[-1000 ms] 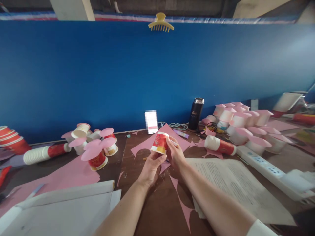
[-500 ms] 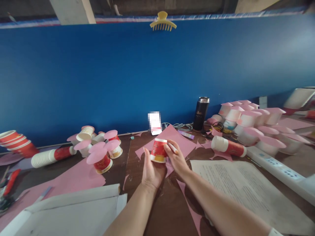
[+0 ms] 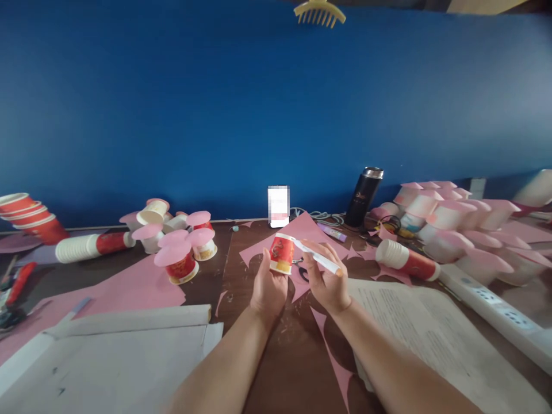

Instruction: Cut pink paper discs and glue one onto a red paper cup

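A red paper cup (image 3: 282,254) with a white rim and gold band is held above the desk in my left hand (image 3: 269,289), whose fingers are wrapped round its lower left side. My right hand (image 3: 330,280) grips a white marker (image 3: 321,257) with an orange end, its tip pointing at the cup's upper right rim. Behind and below the cup lies a pink paper sheet (image 3: 308,229). Dark-handled scissors (image 3: 303,272) rest on the paper between my hands, partly hidden.
At the left stand cups with pink discs (image 3: 175,256) and a stack of red cups (image 3: 32,221). A white box (image 3: 112,362) lies front left. To the right are a black flask (image 3: 363,198), cup stack (image 3: 407,260), printed sheet (image 3: 414,333), power strip (image 3: 491,302) and many pink-topped cups (image 3: 466,230).
My right hand has moved away from the cup to the right, and the marker now points its tip at the rim. The scissors have come into sight. The camera view has shifted.
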A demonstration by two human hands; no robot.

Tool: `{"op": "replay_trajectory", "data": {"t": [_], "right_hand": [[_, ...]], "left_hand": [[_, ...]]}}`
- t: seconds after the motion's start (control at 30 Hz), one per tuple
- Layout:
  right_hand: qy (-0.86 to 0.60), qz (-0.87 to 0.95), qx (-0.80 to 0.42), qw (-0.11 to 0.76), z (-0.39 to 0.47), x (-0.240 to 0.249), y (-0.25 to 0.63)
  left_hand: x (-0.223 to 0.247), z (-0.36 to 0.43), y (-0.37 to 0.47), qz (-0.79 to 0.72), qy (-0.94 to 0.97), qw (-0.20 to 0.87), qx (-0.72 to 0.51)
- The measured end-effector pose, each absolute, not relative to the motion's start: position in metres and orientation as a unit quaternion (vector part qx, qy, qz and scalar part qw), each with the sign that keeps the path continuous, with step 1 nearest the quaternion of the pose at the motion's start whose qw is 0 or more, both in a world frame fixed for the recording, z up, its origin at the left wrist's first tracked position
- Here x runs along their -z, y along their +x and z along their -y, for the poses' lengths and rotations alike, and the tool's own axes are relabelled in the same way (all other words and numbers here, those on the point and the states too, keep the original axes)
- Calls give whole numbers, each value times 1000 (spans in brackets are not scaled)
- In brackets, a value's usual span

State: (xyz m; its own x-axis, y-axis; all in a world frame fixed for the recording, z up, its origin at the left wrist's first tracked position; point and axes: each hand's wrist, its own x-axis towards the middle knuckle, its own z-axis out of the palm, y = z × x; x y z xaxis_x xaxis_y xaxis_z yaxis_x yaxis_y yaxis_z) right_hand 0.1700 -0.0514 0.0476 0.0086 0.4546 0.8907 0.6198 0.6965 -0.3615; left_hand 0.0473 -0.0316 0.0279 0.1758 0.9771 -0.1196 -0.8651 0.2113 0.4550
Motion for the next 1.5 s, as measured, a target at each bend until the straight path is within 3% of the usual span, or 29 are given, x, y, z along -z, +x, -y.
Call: {"op": "replay_trajectory", "data": {"t": [0.47,1.5], "right_hand": [[-437,703,130,545,45,-46,174],[-435,709,153,533,44,-44,173]], "left_hand": [[-31,36,53,-205,152,739,-624],[-35,41,56,-185,155,738,-630]]}}
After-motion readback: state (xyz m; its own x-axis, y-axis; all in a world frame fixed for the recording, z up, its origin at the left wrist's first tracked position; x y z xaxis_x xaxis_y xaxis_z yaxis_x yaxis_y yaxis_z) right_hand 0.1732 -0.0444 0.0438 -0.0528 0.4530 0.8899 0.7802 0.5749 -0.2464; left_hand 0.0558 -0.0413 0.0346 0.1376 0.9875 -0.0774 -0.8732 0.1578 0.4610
